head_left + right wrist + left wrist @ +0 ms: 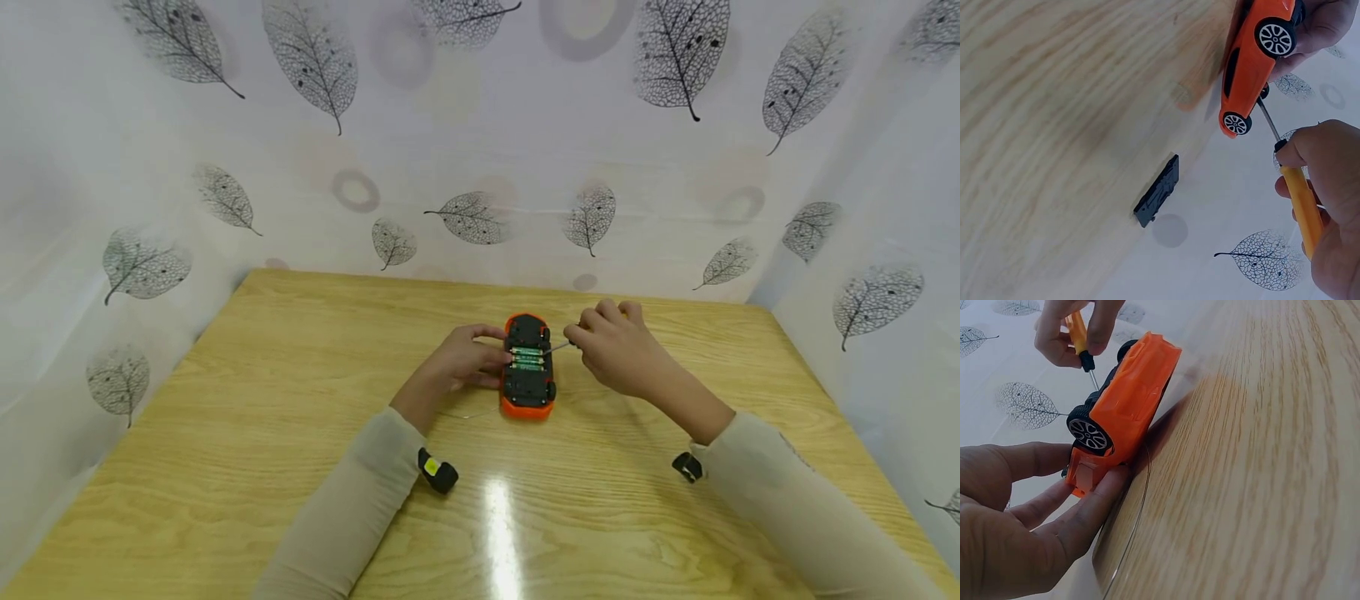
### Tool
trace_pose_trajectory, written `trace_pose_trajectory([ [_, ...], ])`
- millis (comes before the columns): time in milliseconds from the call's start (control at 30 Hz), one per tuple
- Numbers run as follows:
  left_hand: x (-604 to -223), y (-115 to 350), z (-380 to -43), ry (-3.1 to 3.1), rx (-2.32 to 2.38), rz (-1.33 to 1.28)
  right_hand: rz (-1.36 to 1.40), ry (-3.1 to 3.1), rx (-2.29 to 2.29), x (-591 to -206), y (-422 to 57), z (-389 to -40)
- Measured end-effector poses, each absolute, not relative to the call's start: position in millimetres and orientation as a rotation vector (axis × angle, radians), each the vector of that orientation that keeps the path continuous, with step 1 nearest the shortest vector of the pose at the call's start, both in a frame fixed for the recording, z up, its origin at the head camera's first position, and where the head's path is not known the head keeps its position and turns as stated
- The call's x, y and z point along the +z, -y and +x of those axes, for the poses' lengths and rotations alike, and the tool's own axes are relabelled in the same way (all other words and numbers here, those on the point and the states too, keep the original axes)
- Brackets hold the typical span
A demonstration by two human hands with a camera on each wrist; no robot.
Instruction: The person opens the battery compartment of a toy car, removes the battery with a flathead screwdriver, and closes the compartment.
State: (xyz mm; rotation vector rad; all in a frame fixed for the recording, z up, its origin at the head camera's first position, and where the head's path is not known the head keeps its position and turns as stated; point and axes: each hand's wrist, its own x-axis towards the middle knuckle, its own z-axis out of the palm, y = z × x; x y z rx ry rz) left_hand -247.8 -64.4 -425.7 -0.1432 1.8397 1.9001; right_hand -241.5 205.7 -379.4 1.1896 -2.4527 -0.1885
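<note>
An orange toy car (527,410) lies wheels up on the table, its black underside showing. Several green batteries (528,359) sit side by side in its uncovered compartment. From the left side, my left hand (468,358) holds the car, thumb and fingers about its body in the left wrist view. My right hand (618,350) grips a screwdriver (1302,200) by its yellow handle. The metal shaft slants down to the car's underside beside the batteries; its exact tip contact is hidden in the wrist views.
A small black plastic cover (1157,192) lies on the table in the right wrist view. A thin wire (1145,500) curves over the wood near the car. The wooden table (300,375) backs onto a leaf-patterned curtain (480,150).
</note>
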Motion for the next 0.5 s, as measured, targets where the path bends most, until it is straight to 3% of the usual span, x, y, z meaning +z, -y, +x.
trace_pose_trajectory([
  [500,-425,65,-247,-1.843,1.897,-0.129,1.255,2.405,-0.261,-368,-199,-247],
])
